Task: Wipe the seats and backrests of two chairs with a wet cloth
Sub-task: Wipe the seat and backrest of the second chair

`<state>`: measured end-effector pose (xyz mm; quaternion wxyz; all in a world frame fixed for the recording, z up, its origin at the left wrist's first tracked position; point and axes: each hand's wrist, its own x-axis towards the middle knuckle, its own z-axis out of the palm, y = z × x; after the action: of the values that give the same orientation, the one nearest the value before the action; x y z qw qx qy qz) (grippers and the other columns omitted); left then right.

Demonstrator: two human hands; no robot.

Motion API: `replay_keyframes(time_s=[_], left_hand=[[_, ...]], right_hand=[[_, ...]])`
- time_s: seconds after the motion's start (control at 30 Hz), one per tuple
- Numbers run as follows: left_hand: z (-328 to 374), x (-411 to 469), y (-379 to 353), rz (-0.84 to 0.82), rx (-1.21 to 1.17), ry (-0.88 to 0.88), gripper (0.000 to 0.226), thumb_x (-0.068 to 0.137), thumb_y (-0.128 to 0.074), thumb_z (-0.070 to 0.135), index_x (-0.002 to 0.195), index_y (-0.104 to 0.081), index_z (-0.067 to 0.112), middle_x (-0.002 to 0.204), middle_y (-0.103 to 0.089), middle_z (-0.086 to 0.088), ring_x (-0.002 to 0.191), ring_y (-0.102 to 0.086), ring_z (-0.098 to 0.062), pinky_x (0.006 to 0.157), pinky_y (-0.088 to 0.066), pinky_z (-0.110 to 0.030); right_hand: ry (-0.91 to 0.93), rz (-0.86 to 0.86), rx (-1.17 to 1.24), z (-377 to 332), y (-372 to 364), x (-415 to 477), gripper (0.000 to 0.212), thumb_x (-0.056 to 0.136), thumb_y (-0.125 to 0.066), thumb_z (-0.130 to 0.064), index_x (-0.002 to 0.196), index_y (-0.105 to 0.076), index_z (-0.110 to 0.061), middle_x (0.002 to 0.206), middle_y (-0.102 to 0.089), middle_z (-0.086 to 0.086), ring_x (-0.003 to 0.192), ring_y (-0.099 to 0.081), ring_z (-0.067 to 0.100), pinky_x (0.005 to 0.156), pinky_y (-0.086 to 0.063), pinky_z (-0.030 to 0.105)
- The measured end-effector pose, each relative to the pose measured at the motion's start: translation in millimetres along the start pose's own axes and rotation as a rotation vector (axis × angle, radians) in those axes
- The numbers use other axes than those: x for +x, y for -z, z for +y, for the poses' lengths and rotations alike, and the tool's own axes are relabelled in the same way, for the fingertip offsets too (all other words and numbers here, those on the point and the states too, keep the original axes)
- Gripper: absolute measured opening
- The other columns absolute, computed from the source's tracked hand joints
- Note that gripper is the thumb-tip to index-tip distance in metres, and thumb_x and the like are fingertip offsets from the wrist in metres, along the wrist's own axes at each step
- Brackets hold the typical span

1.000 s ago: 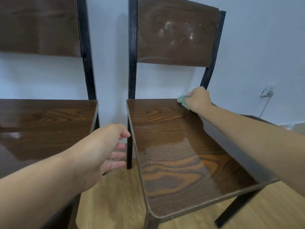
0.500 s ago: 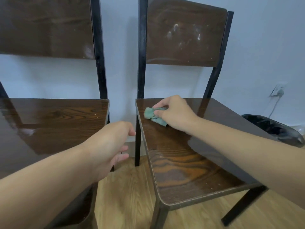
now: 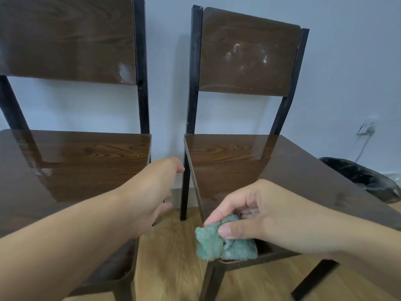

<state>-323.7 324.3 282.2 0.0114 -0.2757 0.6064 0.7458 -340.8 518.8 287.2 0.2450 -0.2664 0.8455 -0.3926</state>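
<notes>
**Cloth at the front corner of the right seat**

Cloth, green and bunched, sits at the front left corner of the right chair's seat, part of it hanging past the edge over the floor. The right hand grips it, thumb pressed on top and fingers curled over the back of the wad. The right forearm crosses the front of that seat from the lower right.

The left hand hangs in the gap left of that seat, between it and the left chair's seat. It holds nothing; its fingers are loosely bent, and it touches neither chair as far as the view shows.

Both seats are glossy and mirror their backrests. Above the right seat, the backrest carries pale smears near its upper middle. The left backrest has a whitish patch at its lower right corner. Right of the right seat, a black bin stands on the floor by the wall, below a socket with a cord.
</notes>
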Motion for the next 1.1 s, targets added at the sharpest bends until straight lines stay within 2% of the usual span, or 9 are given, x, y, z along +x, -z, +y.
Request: replay_keyframes(time_s=[0.13,0.27,0.4,0.5,0.57,0.67,0.87,0.97,1.1], left_hand=[[-7.2,9.7,1.7,-0.053,0.030,-0.034,0.057,0.088,-0.060,0.021,0.143,-0.048,0.014,0.147,-0.047,-0.015,0.130,-0.051,-0.035,0.106,-0.045,-0.053],[-10.6,9.6,4.6,-0.064,0.088,-0.017,0.055,0.088,-0.060,0.021,0.142,-0.049,0.013,0.145,-0.049,-0.015,0.126,-0.053,-0.033,0.105,-0.046,-0.052],[-15.9,12.5,3.3,-0.076,0.101,0.014,0.052,0.089,-0.061,0.018,0.139,-0.050,0.010,0.140,-0.052,-0.017,0.126,-0.054,-0.033,0.103,-0.048,-0.050],[-15.9,14.2,1.3,-0.081,0.117,0.017,0.050,0.086,-0.063,0.014,0.134,-0.053,0.010,0.135,-0.054,-0.017,0.121,-0.056,-0.032,0.098,-0.051,-0.048],[-15.5,18.1,0.9,-0.094,0.120,0.006,0.046,0.086,-0.062,0.011,0.131,-0.052,0.011,0.135,-0.053,-0.016,0.121,-0.056,-0.032,0.100,-0.051,-0.049],[-16.9,26.4,-0.1,-0.105,0.116,0.008,0.055,0.086,-0.062,0.008,0.139,-0.047,0.012,0.137,-0.052,-0.016,0.122,-0.056,-0.033,0.101,-0.050,-0.049],[1.6,49.1,-14.0,-0.105,0.155,0.050,0.045,0.086,-0.063,0.003,0.128,-0.047,0.010,0.135,-0.051,-0.015,0.127,-0.053,-0.035,0.101,-0.049,-0.046],[39.0,73.5,-24.2,-0.033,0.198,-0.052,0.029,0.087,-0.063,0.005,0.113,-0.051,0.006,0.116,-0.056,-0.014,0.113,-0.059,-0.030,0.091,-0.052,-0.038],[104.5,120.3,-40.1,0.080,0.259,-0.293,0.012,0.087,-0.060,0.012,0.098,-0.058,0.009,0.109,-0.060,-0.013,0.106,-0.060,-0.028,0.099,-0.051,-0.043]], right_hand=[[0.027,0.047,-0.102,-2.4,-10.7,-9.3,0.017,0.092,-0.074,-0.019,0.101,-0.081,-0.032,0.094,-0.082,-0.005,0.090,-0.079,0.021,0.089,-0.063,0.037],[0.015,-0.059,-0.188,-8.1,-17.2,-28.3,0.018,0.089,-0.077,-0.024,0.098,-0.081,-0.039,0.088,-0.082,0.002,0.070,-0.075,0.012,0.077,-0.063,0.028],[-0.053,-0.162,-0.237,-11.8,2.3,-40.6,0.021,0.088,-0.078,-0.023,0.096,-0.081,-0.042,0.097,-0.082,0.000,0.092,-0.078,0.023,0.093,-0.061,0.043],[-0.074,-0.108,-0.178,-11.0,39.9,-42.6,0.014,0.084,-0.080,-0.024,0.092,-0.084,-0.035,0.091,-0.083,0.000,0.087,-0.079,0.023,0.084,-0.062,0.030],[-0.071,0.016,-0.093,-4.0,71.4,-38.2,0.017,0.075,-0.085,-0.025,0.091,-0.085,-0.025,0.090,-0.082,0.009,0.083,-0.078,0.020,0.080,-0.060,0.024],[-0.136,0.186,0.160,23.5,126.7,-25.1,0.050,0.059,-0.098,-0.028,0.100,-0.080,-0.006,0.104,-0.075,0.030,0.087,-0.073,0.031,0.086,-0.059,0.042],[-0.251,0.760,0.685,76.6,222.8,49.9,0.031,0.102,-0.042,0.008,0.125,-0.063,0.002,0.122,-0.065,0.025,0.093,-0.069,0.033,0.063,-0.066,0.041],[-0.179,0.982,0.753,90.9,268.8,99.5,0.028,0.095,-0.056,0.006,0.121,-0.064,0.002,0.110,-0.064,0.017,0.087,-0.065,0.029,0.059,-0.065,0.036],[0.056,1.444,0.476,50.5,312.8,164.2,0.040,0.080,-0.083,-0.011,0.118,-0.073,-0.009,0.113,-0.072,0.005,0.100,-0.070,0.021,0.087,-0.059,0.033]])
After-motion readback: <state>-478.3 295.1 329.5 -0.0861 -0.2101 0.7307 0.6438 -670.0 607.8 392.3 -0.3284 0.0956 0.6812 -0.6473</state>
